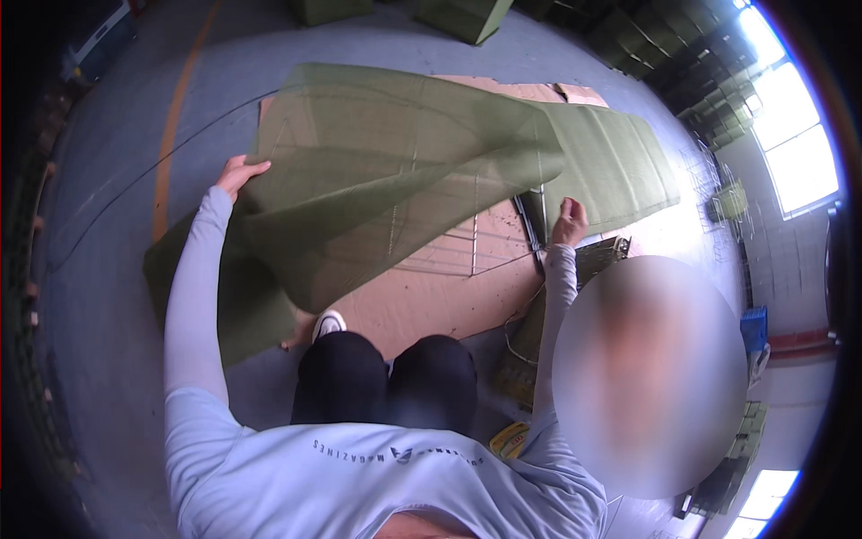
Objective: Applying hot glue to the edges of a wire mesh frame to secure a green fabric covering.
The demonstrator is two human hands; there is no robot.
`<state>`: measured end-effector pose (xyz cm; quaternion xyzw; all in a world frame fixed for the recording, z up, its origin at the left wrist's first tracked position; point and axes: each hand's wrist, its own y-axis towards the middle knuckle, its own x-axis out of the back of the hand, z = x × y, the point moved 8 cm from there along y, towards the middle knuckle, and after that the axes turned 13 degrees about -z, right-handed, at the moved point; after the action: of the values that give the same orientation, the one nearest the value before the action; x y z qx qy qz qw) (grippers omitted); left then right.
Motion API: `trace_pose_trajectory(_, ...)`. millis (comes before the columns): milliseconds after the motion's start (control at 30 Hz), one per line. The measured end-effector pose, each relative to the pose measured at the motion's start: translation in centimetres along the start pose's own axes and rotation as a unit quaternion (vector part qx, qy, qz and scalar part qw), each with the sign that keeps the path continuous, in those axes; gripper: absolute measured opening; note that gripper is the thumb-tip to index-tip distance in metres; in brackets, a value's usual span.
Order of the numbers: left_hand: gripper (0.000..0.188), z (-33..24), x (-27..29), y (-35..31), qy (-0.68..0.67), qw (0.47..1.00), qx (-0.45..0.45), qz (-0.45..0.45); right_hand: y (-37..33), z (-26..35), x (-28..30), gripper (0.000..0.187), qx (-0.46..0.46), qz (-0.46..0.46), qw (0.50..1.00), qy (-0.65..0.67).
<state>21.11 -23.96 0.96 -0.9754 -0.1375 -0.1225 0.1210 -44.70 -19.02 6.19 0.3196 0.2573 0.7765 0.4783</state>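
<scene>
My left hand (pixel 241 176) pinches the left edge of a large sheet of thin green mesh fabric (pixel 395 117). The sheet is see-through, billowing and folded over itself in the middle, and darker mesh (pixel 211 287) hangs down past my left forearm. Beneath it a wire frame (pixel 474 225) of thin metal rods shows, partly covered. My right hand (pixel 570 223) is at the frame's right end with its fingers curled together; whatever they hold is too small to tell. Just beyond that hand lies a flatter stretch of green mesh (pixel 611 162).
Brown cardboard (pixel 386 314) covers the floor under the frame. Green box-shaped pieces (pixel 462 18) stand at the far side. Stacked green goods (pixel 664 54) line the right wall near bright windows (pixel 795 135). A blurred oval (pixel 651 377) hides the lower right.
</scene>
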Motion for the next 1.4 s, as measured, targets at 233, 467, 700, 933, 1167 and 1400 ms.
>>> trace_pose_trajectory(233,0.071,-1.0,0.6,-6.1,0.101,0.995,0.005,0.013,-12.4,6.8,-5.1,0.064,-0.501,0.338,0.701,0.378)
trace_pose_trajectory(467,0.099,7.6,2.6,-14.0,0.220,0.956,0.140,0.138,-16.4,17.1,-5.5,0.046,-0.514,0.433,0.514,0.533)
trace_pose_trajectory(700,0.048,5.3,-1.2,-27.5,0.325,0.904,-0.277,-0.032,-18.7,20.3,-2.3,0.053,-0.556,0.435,0.471,0.528)
trace_pose_trajectory(933,0.011,-3.9,1.3,-29.8,0.128,0.923,-0.361,-0.030,-17.4,17.6,-2.9,0.047,-0.557,0.383,0.566,0.472)
trace_pose_trajectory(1167,0.031,-4.9,7.0,-23.9,0.056,0.954,-0.264,-0.129,-17.0,18.0,-2.0,0.045,-0.544,0.407,0.467,0.567)
trace_pose_trajectory(1400,0.058,10.9,9.6,-17.9,0.229,0.901,-0.246,-0.275,-20.0,18.8,-1.2,0.049,-0.554,0.426,0.447,0.558)
